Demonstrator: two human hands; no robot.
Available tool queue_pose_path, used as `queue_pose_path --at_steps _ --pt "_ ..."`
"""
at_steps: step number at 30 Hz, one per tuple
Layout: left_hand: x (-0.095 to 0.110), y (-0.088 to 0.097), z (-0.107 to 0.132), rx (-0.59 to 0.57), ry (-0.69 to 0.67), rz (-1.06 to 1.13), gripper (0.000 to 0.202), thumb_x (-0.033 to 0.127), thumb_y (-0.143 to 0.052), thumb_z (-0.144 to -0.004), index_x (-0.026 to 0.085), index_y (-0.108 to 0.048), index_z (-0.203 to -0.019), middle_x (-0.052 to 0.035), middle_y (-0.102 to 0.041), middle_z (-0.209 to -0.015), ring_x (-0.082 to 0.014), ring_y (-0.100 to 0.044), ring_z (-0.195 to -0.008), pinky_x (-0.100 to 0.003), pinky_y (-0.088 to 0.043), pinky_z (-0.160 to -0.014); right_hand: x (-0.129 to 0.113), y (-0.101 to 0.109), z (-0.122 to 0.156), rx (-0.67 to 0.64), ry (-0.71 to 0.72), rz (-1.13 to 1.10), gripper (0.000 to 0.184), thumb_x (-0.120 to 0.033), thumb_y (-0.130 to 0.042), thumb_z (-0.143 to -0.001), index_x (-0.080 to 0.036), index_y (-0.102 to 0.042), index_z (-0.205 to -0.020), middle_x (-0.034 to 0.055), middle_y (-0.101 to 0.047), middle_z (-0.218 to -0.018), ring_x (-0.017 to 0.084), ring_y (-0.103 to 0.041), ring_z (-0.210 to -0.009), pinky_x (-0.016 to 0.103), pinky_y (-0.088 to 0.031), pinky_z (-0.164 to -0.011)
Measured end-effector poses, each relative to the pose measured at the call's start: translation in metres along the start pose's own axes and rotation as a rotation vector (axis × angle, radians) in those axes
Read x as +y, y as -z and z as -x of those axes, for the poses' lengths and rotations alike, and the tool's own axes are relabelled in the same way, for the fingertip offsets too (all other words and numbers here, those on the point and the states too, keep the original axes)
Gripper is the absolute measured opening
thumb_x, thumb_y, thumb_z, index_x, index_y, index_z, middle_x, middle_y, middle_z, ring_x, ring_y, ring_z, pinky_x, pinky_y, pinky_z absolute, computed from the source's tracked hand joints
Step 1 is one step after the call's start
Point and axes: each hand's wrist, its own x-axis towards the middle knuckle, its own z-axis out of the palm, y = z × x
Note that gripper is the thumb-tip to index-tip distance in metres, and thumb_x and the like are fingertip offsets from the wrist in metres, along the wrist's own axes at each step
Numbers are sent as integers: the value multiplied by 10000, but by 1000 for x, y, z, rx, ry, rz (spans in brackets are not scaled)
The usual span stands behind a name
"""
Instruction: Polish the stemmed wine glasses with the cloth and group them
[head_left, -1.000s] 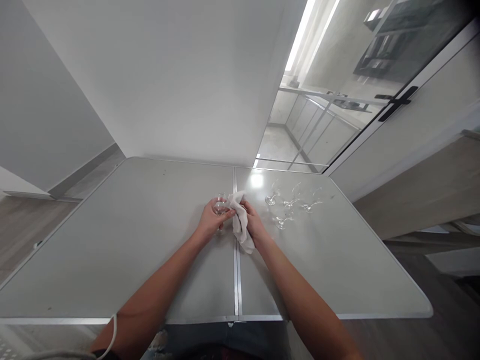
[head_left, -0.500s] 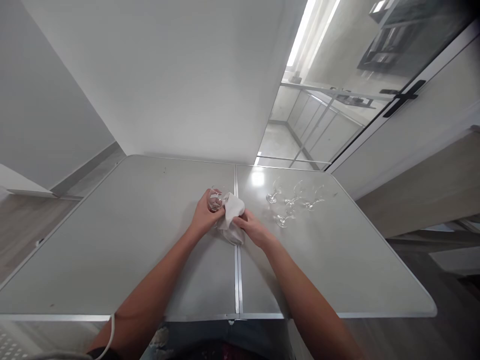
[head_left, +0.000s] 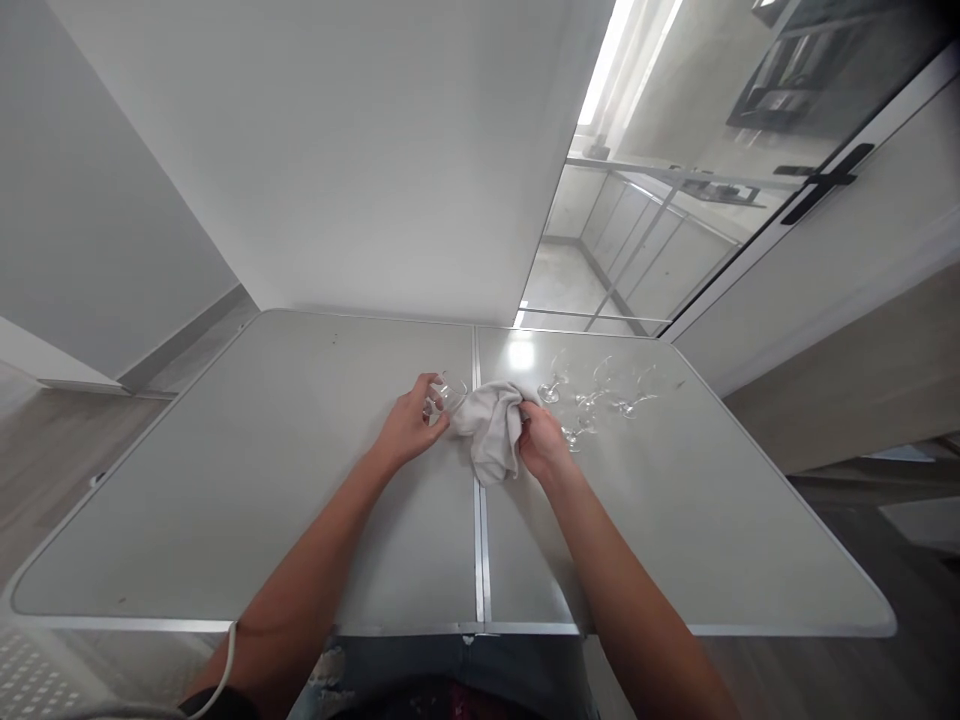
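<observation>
Near the table's centre seam, my left hand is closed around a clear drinking glass, its fingers on the left side of the bowl. My right hand grips a white cloth that hangs bunched between the two hands, its left edge close to the glass. Whether the cloth touches the glass I cannot tell. Just beyond my right hand, several clear stemmed glasses stand on the table, among them a near one and a left one.
The grey folding table has a metal seam down its middle. A white wall rises along its far edge. At the right is a glazed door with a black handle. A white cable runs by my left forearm.
My right hand has moved right, drawing the cloth away from the glass and spreading it wider. The glass stays in my left hand and is now tilted to the right.
</observation>
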Motion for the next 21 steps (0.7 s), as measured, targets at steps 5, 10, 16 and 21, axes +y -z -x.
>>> queue_pose_path --at_steps 5,10,16,21 --pt "2 9 4 -169 -94 -236 512 437 -534 -921 247 -387 -1373 -39 -655 -1092 -129 -576 -642 -282 -453 -668 -1 -6 7 17 246 -140 331 -385 -712 -796 -201 -672 -1069 31 -721 -1025 208 -677 -990 325 -567 -842" --pt "1 2 10 -257 -234 -419 531 375 -509 -966 249 -343 -1454 -87 -665 -1250 -198 -682 -795 -303 -471 -688 1 -3 20 -373 522 391 367 -384 -698 -859 -202 -634 -1171 51 -691 -1042 220 -644 -970 334 -538 -871" --pt "-8 -3 10 -233 -322 -586 532 361 -578 -944 207 -410 -1424 -100 -734 -1136 -250 -721 -908 -306 -471 -670 1 2 28 -760 623 730 462 -348 -586 -963 -216 -488 -1394 96 -632 -1187 243 -574 -1162 401 -451 -1080" --pt "-8 -3 8 -183 -386 -681 603 575 -565 -931 247 -498 -1433 -61 -767 -895 -239 -720 -780 -297 -407 -626 3 -4 21 -633 566 603 500 -391 -623 -946 -234 -481 -1400 85 -641 -1156 239 -602 -1099 394 -501 -1015"
